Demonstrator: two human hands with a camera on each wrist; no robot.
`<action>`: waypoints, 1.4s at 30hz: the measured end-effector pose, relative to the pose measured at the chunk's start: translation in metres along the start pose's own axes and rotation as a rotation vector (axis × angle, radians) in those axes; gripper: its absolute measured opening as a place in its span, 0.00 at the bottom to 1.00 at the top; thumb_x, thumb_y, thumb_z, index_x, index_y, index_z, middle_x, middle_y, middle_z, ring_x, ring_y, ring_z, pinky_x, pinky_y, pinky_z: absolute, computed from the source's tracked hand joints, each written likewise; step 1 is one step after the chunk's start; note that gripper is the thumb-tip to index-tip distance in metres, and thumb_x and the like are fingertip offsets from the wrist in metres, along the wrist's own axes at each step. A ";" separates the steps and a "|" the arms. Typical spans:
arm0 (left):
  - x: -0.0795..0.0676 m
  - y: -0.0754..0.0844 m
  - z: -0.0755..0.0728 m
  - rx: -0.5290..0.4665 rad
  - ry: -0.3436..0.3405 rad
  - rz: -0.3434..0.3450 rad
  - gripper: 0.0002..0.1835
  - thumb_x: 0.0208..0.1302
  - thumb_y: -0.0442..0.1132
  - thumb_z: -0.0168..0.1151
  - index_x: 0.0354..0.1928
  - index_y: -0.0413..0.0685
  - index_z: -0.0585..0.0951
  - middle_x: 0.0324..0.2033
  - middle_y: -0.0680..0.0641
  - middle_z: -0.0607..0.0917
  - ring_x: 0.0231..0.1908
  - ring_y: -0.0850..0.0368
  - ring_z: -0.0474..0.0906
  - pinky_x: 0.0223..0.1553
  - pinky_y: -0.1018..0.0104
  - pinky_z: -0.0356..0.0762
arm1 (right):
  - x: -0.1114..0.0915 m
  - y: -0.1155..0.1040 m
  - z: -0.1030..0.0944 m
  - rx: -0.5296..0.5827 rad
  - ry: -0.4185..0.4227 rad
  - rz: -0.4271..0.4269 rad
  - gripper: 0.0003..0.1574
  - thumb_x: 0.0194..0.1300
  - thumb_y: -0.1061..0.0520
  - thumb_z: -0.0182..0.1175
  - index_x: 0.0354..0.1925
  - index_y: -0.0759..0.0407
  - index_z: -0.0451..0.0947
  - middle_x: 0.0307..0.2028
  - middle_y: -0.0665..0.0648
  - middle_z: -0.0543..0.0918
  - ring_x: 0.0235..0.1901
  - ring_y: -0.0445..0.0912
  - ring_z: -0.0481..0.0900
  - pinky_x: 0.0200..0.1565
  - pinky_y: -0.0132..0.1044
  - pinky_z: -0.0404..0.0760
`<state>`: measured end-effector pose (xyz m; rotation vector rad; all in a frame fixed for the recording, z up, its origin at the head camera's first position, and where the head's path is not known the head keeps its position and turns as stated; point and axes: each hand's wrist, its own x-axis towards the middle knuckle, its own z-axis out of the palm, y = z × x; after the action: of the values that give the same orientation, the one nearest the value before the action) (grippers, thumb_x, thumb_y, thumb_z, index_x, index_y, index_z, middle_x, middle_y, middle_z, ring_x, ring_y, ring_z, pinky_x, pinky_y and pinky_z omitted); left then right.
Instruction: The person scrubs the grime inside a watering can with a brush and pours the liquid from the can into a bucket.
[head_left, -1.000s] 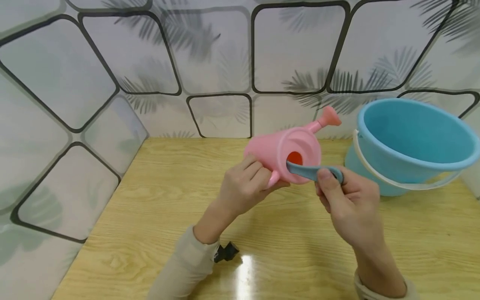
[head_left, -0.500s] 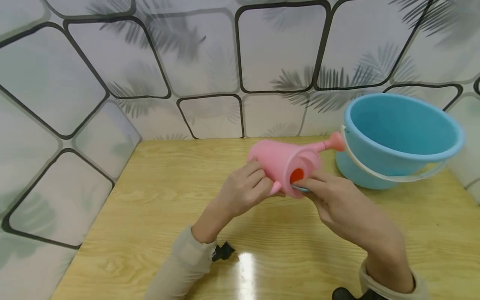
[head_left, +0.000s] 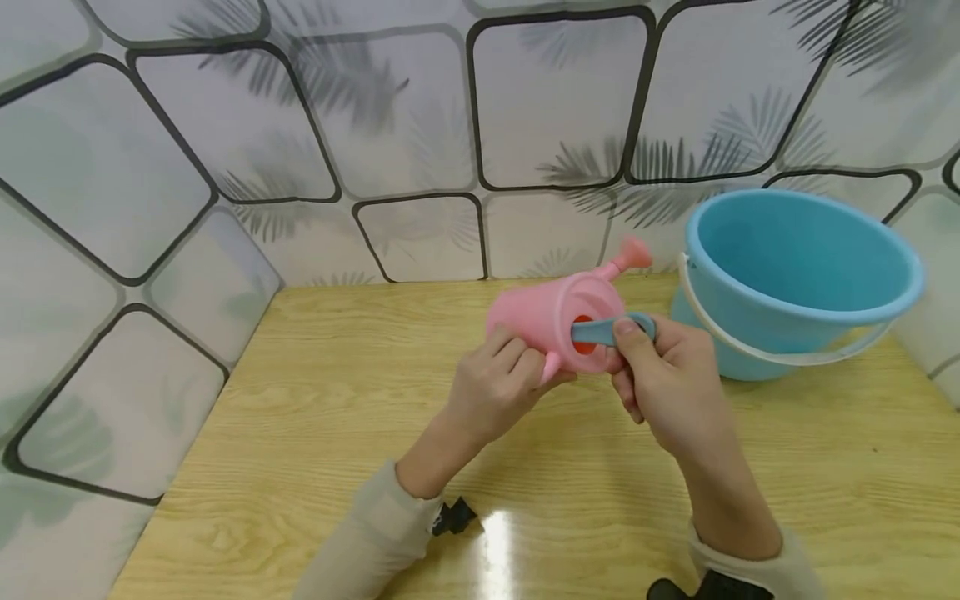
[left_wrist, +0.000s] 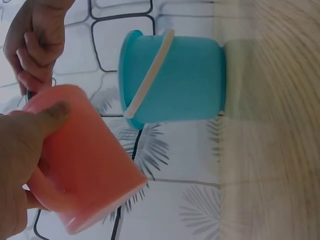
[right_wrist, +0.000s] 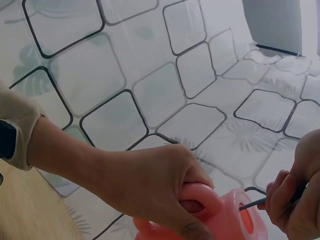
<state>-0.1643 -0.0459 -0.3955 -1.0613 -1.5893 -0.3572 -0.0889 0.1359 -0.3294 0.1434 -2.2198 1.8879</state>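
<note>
In the head view my left hand [head_left: 495, 387] grips a pink watering can [head_left: 528, 312] by its handle, holding it tilted above the table with the open top toward my right hand. The can's spout [head_left: 626, 254] points up and right. My right hand [head_left: 671, 379] pinches a blue-grey tool handle [head_left: 596, 332] with a rounded, holed end. Its far end goes into the can's opening, so its head is hidden. The right wrist view shows the tool's thin shaft [right_wrist: 252, 205] entering the opening, with my left hand's fingers through the can's handle [right_wrist: 202, 195].
A light blue bucket [head_left: 750, 342] with a white handle [head_left: 780, 358] stands on the wooden table [head_left: 337, 375] at the right, close to my right hand. Patterned covering [head_left: 555, 108] rises behind and to the left. Small black devices [head_left: 453, 517] are worn at the wrists.
Half a second ago my right hand was right at the can's opening with the tool deeper inside. It has drawn back, exposing more handle. The can's spout has swung up and left.
</note>
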 end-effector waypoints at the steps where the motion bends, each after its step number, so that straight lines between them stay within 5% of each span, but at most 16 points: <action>1: -0.001 0.001 0.000 0.015 -0.011 -0.016 0.27 0.49 0.52 0.79 0.21 0.47 0.68 0.15 0.53 0.68 0.21 0.57 0.67 0.24 0.75 0.67 | 0.001 0.002 0.002 0.031 0.012 0.020 0.25 0.77 0.55 0.52 0.26 0.71 0.71 0.13 0.54 0.71 0.10 0.45 0.64 0.11 0.32 0.67; 6: -0.001 -0.001 -0.005 -0.030 -0.091 -0.081 0.28 0.42 0.53 0.81 0.21 0.48 0.69 0.16 0.53 0.70 0.22 0.58 0.70 0.25 0.75 0.70 | 0.008 0.012 0.000 0.019 -0.037 -0.122 0.21 0.75 0.61 0.54 0.23 0.68 0.72 0.14 0.53 0.67 0.11 0.43 0.59 0.12 0.33 0.57; 11: 0.001 -0.012 -0.011 -0.240 -0.160 -0.080 0.26 0.39 0.51 0.82 0.21 0.48 0.72 0.18 0.53 0.73 0.24 0.60 0.71 0.34 0.72 0.77 | 0.017 0.024 -0.022 0.005 -0.256 -0.404 0.15 0.69 0.71 0.56 0.25 0.62 0.75 0.15 0.51 0.60 0.13 0.43 0.53 0.15 0.36 0.52; 16: 0.003 -0.019 -0.017 -0.482 -0.359 0.009 0.21 0.43 0.52 0.80 0.23 0.49 0.76 0.21 0.55 0.77 0.29 0.62 0.75 0.38 0.75 0.76 | 0.029 0.033 -0.040 0.048 -0.591 -0.640 0.07 0.68 0.69 0.57 0.40 0.64 0.83 0.25 0.53 0.77 0.22 0.40 0.70 0.25 0.30 0.70; 19: 0.003 -0.016 -0.018 -0.536 -0.471 0.043 0.20 0.48 0.53 0.77 0.25 0.49 0.77 0.22 0.56 0.77 0.31 0.63 0.75 0.38 0.77 0.74 | 0.029 0.032 -0.042 -0.065 -0.660 -0.715 0.07 0.68 0.66 0.59 0.43 0.61 0.82 0.33 0.54 0.83 0.28 0.41 0.77 0.32 0.30 0.75; 22: 0.003 -0.016 -0.019 -0.484 -0.493 0.063 0.21 0.50 0.54 0.75 0.25 0.49 0.75 0.21 0.57 0.74 0.30 0.62 0.72 0.36 0.76 0.72 | 0.023 0.028 -0.042 -0.206 -0.580 -0.755 0.07 0.70 0.60 0.59 0.42 0.58 0.83 0.32 0.50 0.82 0.27 0.37 0.73 0.30 0.27 0.73; 25: 0.003 -0.019 -0.021 -0.453 -0.476 0.045 0.20 0.49 0.54 0.76 0.25 0.49 0.76 0.22 0.57 0.75 0.30 0.62 0.72 0.36 0.76 0.72 | 0.018 0.024 -0.040 -0.323 -0.468 -0.815 0.17 0.74 0.50 0.53 0.44 0.59 0.84 0.33 0.47 0.81 0.27 0.34 0.71 0.30 0.24 0.71; 32: 0.006 -0.031 -0.029 -0.399 -0.402 0.036 0.20 0.47 0.52 0.77 0.26 0.49 0.77 0.25 0.55 0.80 0.32 0.60 0.76 0.38 0.75 0.76 | 0.015 0.025 -0.022 -0.600 -0.333 -0.867 0.30 0.78 0.43 0.41 0.40 0.61 0.83 0.38 0.50 0.83 0.35 0.41 0.79 0.44 0.20 0.74; 38: 0.008 -0.037 -0.033 -0.290 -0.320 0.041 0.23 0.46 0.54 0.77 0.24 0.48 0.73 0.22 0.53 0.75 0.28 0.60 0.71 0.31 0.76 0.74 | 0.015 0.025 -0.001 -0.464 -0.251 -0.804 0.24 0.78 0.51 0.49 0.22 0.54 0.66 0.19 0.45 0.64 0.21 0.34 0.60 0.26 0.24 0.62; 42: 0.005 -0.037 -0.031 -0.218 -0.292 0.032 0.25 0.46 0.55 0.77 0.22 0.49 0.71 0.20 0.53 0.72 0.26 0.60 0.69 0.29 0.75 0.72 | 0.007 0.020 0.013 -0.248 -0.081 -0.504 0.24 0.74 0.64 0.53 0.19 0.58 0.67 0.15 0.48 0.64 0.15 0.37 0.57 0.17 0.31 0.58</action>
<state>-0.1733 -0.0864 -0.3702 -1.3534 -1.8190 -0.3727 -0.1018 0.1273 -0.3487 0.6749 -2.1777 1.3536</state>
